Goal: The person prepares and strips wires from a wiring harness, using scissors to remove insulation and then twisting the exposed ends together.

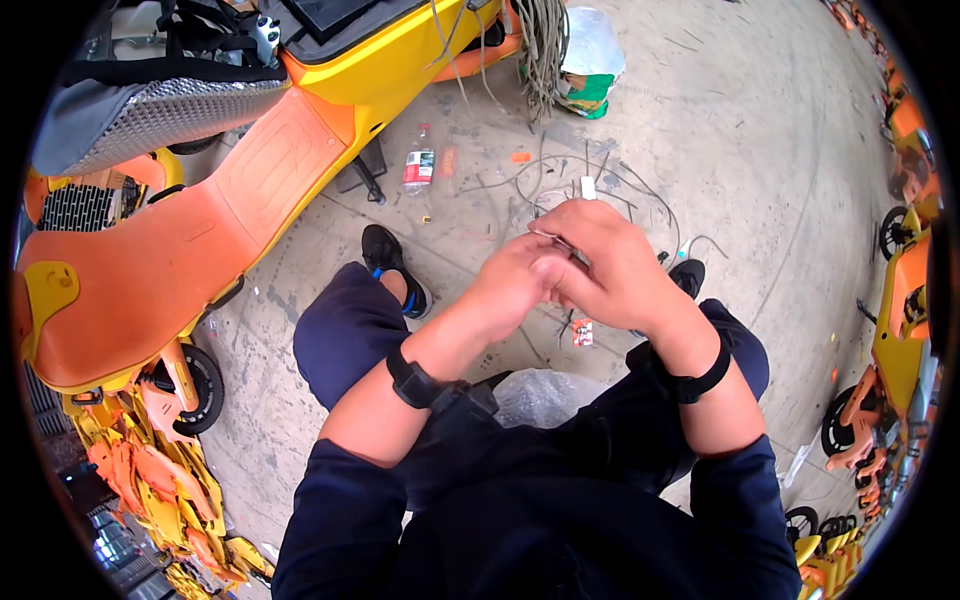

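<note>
Head view: the left hand [515, 280] and right hand [610, 265] are pressed together above the knees, fingers closed on a thin metal wire piece [552, 240] that barely shows between them. Being so slight and mostly hidden, I reckon it could slip out and vanish among the loose wires [560, 185] lying on the concrete floor [740, 130] just beyond the hands, or prick a fingertip if squeezed hard. There is no surface; the person works over the floor. Left of the hands stands an orange-and-yellow scooter [200, 220], a plastic bottle [419, 165] beside it; further scooters line the right edge.
</note>
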A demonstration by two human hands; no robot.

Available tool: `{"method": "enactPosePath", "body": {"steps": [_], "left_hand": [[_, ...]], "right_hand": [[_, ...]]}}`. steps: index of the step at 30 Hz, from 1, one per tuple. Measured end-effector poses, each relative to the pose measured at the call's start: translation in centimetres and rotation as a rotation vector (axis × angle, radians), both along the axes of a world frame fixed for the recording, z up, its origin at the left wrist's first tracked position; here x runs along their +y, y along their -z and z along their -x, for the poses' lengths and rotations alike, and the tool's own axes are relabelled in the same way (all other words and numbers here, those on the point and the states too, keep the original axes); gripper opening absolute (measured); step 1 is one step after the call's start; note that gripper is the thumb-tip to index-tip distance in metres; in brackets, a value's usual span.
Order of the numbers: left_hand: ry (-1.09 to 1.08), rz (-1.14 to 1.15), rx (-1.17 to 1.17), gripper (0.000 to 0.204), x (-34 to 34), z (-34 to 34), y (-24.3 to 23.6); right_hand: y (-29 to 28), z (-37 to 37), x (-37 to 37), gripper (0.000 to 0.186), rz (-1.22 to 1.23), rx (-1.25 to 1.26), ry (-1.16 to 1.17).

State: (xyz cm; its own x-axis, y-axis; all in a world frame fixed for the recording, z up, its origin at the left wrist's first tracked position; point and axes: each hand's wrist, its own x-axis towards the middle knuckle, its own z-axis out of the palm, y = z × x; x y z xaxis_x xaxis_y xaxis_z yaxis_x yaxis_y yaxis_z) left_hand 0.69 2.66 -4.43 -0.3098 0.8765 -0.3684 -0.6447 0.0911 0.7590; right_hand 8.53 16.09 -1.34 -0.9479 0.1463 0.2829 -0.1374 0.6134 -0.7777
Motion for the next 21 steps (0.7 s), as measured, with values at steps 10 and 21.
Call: {"method": "enactPosePath", "body": {"steps": [10,21], "left_hand": [[-0.134,-0.028,-0.225,0.025,0.3,1.7,0.1],[-0.162,-0.087,1.400,0.035,0.9,0.1,-0.1]], "right_hand": [[0.6,0.0,0.8,0.024,-0.207,0.047,0.059],[0.9,0.0,2.6,0.022,0.720,-0.508,0.119]]}}
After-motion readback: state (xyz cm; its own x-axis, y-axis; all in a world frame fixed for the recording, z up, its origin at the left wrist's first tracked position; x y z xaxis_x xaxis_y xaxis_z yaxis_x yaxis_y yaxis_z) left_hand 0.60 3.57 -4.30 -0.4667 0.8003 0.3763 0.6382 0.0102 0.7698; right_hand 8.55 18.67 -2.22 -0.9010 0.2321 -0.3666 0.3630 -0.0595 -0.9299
